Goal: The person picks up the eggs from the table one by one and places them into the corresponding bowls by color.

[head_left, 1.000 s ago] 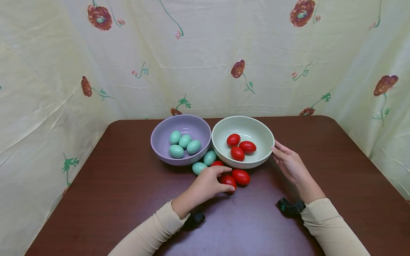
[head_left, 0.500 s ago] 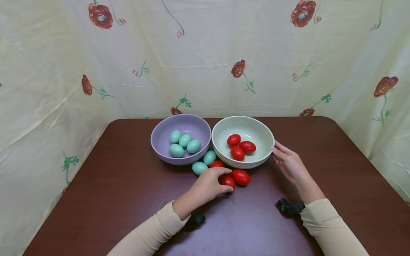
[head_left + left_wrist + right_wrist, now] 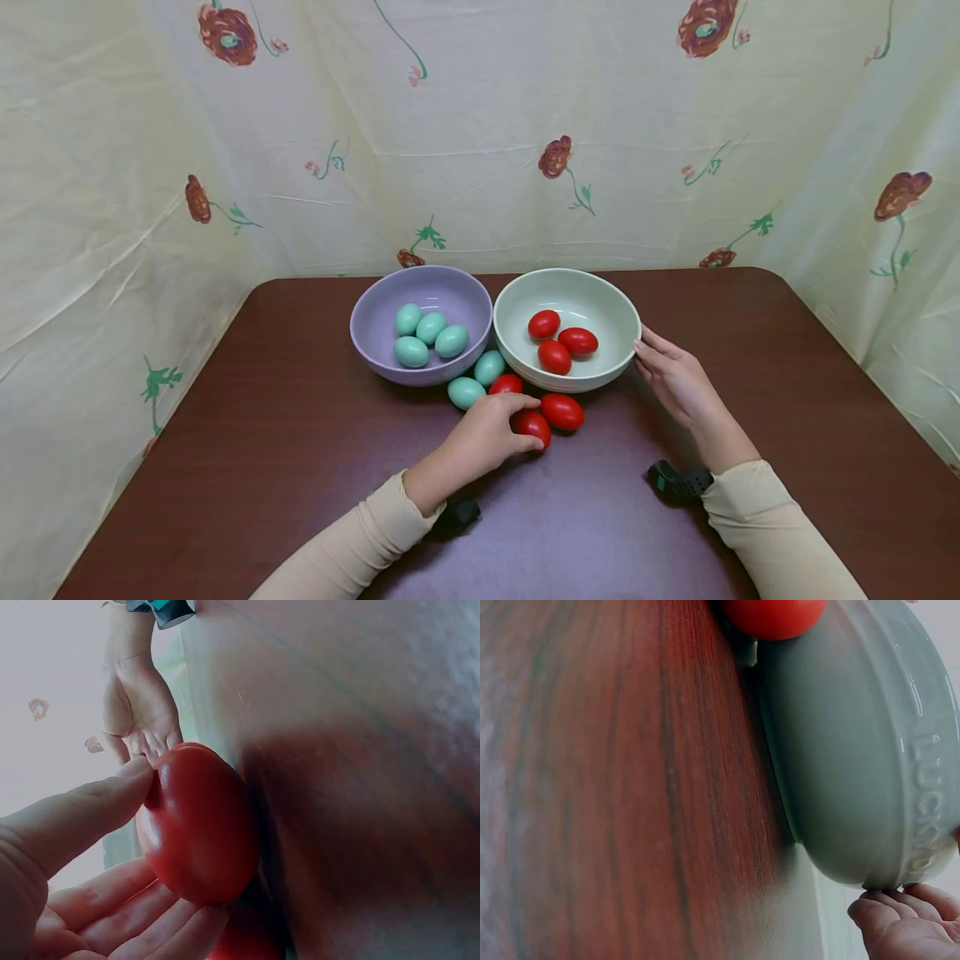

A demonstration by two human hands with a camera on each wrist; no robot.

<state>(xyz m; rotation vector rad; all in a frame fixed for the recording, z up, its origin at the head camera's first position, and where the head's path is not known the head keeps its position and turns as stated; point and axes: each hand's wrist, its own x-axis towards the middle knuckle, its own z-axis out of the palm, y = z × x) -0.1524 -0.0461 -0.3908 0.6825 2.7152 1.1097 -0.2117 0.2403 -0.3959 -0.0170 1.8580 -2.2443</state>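
Note:
My left hand (image 3: pixel 483 437) pinches a red egg (image 3: pixel 533 427) on the table between thumb and fingers; the left wrist view shows the thumb (image 3: pixel 90 806) on one side and fingertips on the other. Another red egg (image 3: pixel 562 412) lies just right of it, and a third red egg (image 3: pixel 506 384) sits behind the hand. With fairly straight fingers my right hand (image 3: pixel 682 392) touches the outer right side of a pale green bowl (image 3: pixel 618 312), thumb near its rim. Three red eggs (image 3: pixel 554 357) lie in that bowl. In the right wrist view, fingertips meet the bowl's outer wall (image 3: pixel 840 750).
Touching the green bowl, a purple bowl (image 3: pixel 367 321) holds several mint eggs (image 3: pixel 412 352). Two mint eggs (image 3: pixel 467 392) rest on the dark wooden table (image 3: pixel 285 400) in front of the bowls. A floral curtain (image 3: pixel 480 167) hangs behind and at the sides.
My left thumb has drawn in slightly against the red egg, which has shifted a little to the left. The right hand, the bowls and the other eggs stay in place.

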